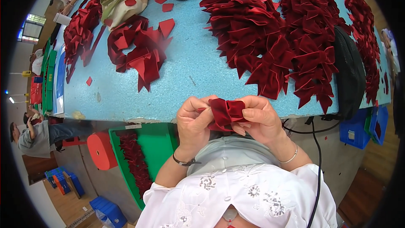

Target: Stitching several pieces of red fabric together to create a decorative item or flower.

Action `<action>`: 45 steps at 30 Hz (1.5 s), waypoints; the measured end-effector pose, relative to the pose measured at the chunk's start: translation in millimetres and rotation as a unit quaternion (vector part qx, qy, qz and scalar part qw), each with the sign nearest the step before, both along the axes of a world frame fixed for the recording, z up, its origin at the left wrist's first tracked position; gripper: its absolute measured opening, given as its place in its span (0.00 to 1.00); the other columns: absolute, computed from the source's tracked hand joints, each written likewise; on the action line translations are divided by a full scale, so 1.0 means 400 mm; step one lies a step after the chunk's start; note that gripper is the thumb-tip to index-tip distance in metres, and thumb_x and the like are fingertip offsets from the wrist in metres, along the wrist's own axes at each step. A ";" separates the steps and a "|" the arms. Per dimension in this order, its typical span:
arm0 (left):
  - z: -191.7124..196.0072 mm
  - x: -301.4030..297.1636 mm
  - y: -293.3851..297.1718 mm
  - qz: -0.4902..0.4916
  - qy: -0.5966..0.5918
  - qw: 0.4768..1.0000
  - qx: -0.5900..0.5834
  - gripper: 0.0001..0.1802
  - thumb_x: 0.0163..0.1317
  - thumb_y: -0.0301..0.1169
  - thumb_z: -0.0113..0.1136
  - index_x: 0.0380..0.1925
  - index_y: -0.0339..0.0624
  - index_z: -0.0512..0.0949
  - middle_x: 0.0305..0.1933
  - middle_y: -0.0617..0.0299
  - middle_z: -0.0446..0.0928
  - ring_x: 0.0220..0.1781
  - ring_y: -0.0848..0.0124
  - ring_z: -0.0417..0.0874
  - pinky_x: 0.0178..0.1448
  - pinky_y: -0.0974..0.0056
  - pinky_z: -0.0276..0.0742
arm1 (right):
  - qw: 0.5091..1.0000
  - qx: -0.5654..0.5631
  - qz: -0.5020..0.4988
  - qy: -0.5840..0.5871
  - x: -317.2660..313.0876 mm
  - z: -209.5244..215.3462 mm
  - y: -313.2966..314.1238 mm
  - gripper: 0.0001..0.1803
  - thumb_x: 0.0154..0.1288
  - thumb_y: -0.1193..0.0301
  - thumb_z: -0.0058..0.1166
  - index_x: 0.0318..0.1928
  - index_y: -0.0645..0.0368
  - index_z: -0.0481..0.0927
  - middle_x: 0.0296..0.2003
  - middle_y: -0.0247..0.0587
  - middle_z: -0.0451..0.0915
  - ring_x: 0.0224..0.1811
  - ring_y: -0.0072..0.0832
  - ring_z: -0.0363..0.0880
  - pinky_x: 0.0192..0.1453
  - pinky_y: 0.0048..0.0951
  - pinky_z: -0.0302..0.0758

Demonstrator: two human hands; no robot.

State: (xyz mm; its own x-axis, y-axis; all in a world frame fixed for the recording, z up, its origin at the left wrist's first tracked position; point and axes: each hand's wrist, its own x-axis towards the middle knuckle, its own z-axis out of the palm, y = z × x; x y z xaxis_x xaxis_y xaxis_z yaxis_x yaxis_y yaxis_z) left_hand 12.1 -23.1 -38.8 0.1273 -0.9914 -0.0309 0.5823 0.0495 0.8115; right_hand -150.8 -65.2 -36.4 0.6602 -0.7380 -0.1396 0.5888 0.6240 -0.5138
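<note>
Around: bow rows (pixel 249 29) on bench (pixel 190 67) right, scraps (pixel 143 61) left; bag (pixel 351 74) partly hiding rows; cable (pixel 319 164) hanging right; bin (pixel 163 137) below left | Bow (pixel 226 114): between both hands, near bench edge, long axis roughly left-right | Left hand (pixel 195 120): pinching bow's left end | Right hand (pixel 263 118): pinching its right end

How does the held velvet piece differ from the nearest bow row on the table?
The velvet piece is small and single; the bow row is an overlapping stack. The velvet piece is pinched between the left hand and right hand; the bow row lies on the blue table. Both are dark red.
</note>
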 end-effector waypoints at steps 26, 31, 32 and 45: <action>-0.012 0.010 0.008 0.132 -0.350 0.901 -0.220 0.11 0.49 0.13 0.62 0.28 0.35 0.70 0.36 0.46 0.80 0.23 0.82 0.72 0.24 0.78 0.66 | 0.965 -0.134 0.036 0.222 -0.023 0.026 -0.028 0.09 0.61 0.74 0.53 0.37 0.68 0.80 0.27 0.41 0.81 0.25 0.22 0.78 0.26 0.17 0.68; -0.017 0.003 0.018 0.128 -0.347 0.906 -0.207 0.11 0.49 0.12 0.61 0.28 0.36 0.70 0.36 0.47 0.80 0.23 0.81 0.72 0.25 0.77 0.67 | 0.965 -0.134 0.031 0.221 -0.026 0.030 -0.027 0.09 0.58 0.75 0.55 0.37 0.69 0.80 0.27 0.42 0.80 0.24 0.23 0.77 0.27 0.19 0.69; -0.018 0.003 0.021 0.123 -0.344 0.910 -0.197 0.11 0.50 0.12 0.60 0.27 0.36 0.70 0.37 0.47 0.80 0.24 0.80 0.73 0.26 0.77 0.68 | 0.965 -0.136 0.037 0.222 -0.027 0.030 -0.027 0.09 0.57 0.76 0.55 0.37 0.69 0.80 0.28 0.42 0.80 0.24 0.23 0.77 0.27 0.19 0.69; 0.012 -0.034 0.022 0.004 0.014 1.000 0.002 0.07 0.59 0.23 0.58 0.25 0.41 0.70 0.32 0.57 0.75 0.30 0.75 0.74 0.36 0.73 0.71 | 0.995 -0.070 0.048 0.048 -0.034 0.005 -0.007 0.12 0.58 0.78 0.51 0.41 0.73 0.78 0.31 0.48 0.79 0.25 0.26 0.74 0.27 0.26 0.73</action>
State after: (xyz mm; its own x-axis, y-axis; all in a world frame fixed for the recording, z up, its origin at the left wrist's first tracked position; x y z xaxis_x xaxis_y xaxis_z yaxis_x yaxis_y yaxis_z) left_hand -1.3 -14.2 -34.2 0.1351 -0.9901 -0.0392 0.6050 0.0511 0.7946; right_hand -164.4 -68.2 -34.2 0.7180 -0.6881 -0.1049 0.4737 0.5935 -0.6507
